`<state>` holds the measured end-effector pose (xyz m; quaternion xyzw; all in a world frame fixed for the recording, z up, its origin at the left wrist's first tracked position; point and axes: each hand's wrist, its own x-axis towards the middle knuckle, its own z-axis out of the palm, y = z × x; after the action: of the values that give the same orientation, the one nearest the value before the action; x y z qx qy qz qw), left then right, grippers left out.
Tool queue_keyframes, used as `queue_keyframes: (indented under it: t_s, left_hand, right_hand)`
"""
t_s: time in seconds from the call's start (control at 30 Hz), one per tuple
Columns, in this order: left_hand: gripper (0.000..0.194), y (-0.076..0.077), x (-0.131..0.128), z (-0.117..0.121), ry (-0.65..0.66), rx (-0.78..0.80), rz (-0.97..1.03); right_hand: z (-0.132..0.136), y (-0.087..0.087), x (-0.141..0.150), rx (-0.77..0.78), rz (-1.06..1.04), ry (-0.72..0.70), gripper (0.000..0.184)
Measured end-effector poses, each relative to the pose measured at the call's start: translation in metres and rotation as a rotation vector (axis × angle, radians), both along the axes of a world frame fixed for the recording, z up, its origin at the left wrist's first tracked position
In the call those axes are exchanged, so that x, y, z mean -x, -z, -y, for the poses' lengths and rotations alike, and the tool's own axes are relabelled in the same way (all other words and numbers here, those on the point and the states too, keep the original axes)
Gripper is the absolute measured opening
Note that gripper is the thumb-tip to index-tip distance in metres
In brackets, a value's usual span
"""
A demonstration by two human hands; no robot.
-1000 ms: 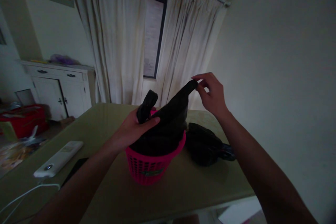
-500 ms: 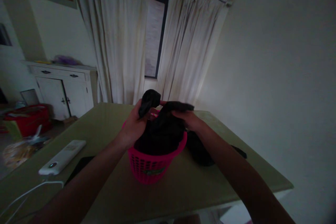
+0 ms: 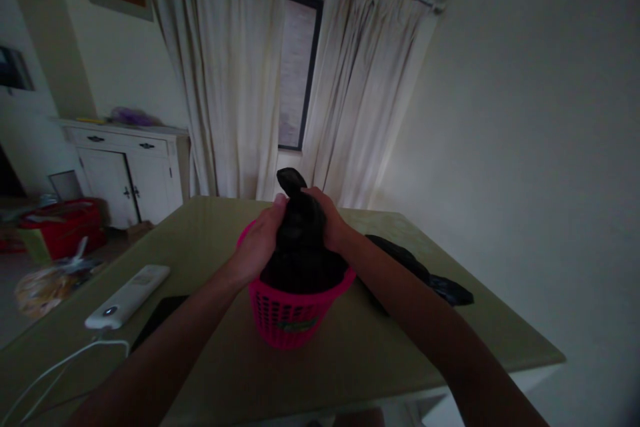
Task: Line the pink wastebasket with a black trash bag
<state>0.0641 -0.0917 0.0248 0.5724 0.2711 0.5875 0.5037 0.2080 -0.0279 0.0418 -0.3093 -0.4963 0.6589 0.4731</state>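
A pink perforated basket (image 3: 290, 313) stands on the green table (image 3: 350, 360), lined with a black plastic bag (image 3: 303, 247). The bag's top is bunched into a neck that sticks up above the basket. My left hand (image 3: 263, 240) wraps around that neck from the left with closed fingers. My right hand (image 3: 330, 220) grips the same bunched part from the right, fingers closed too. Both hands touch each other over the basket's far rim.
More black bags (image 3: 420, 273) lie on the table right of the basket. A white remote-like device (image 3: 127, 295) with a white cable (image 3: 55, 367) and a dark flat thing (image 3: 160, 317) lie at left. A white cabinet (image 3: 127, 167) and curtains (image 3: 240, 73) stand behind.
My right hand came down from holding one bag corner high at the right and met my left hand. The bag's two raised corners are now gathered into one bunch.
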Motion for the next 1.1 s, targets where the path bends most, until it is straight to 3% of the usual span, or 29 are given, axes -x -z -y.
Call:
queue_keyframes:
  t_s: [0.13,0.27,0.33,0.43,0.53,0.6,0.73,0.9,1.0,1.1]
  left_hand:
    - [0.053,-0.005,-0.002,-0.007,-0.192,0.026,0.051]
    - [0.073,-0.010,-0.005,-0.008,-0.138,0.125,0.091]
    - [0.071,-0.010,-0.005,-0.009,-0.084,0.169,0.029]
    - [0.052,-0.008,-0.002,-0.011,-0.104,0.202,-0.024]
    - [0.059,-0.005,0.002,-0.016,-0.208,0.171,-0.015]
    - [0.058,-0.002,0.003,-0.020,-0.266,0.105,-0.055]
    - [0.061,0.005,0.001,-0.025,-0.258,-0.002,-0.211]
    - [0.054,0.008,0.004,-0.012,-0.341,-0.244,-0.315]
    - [0.068,0.006,0.009,-0.004,-0.281,-0.402,-0.471]
    - [0.064,0.002,0.013,-0.001,-0.216,-0.445,-0.527]
  right_hand:
    - [0.008,0.001,0.000,-0.150,0.037,0.141,0.040]
    - [0.015,-0.001,-0.001,-0.347,0.013,0.186,0.042]
    - [0.017,-0.003,-0.005,-0.448,0.051,0.146,0.047]
    - [0.021,-0.006,-0.013,-0.552,0.129,0.032,0.042]
    - [0.027,-0.008,-0.021,-0.469,0.183,-0.263,0.041]
    - [0.031,-0.007,-0.022,-0.436,0.231,-0.357,0.043]
    - [0.028,0.001,-0.013,-0.421,0.224,-0.120,0.041]
    - [0.011,0.014,-0.003,-0.220,0.146,0.241,0.042]
    - [0.005,0.013,-0.005,-0.243,0.189,0.318,0.035]
    - [0.004,0.007,-0.009,-0.430,0.361,0.289,0.014]
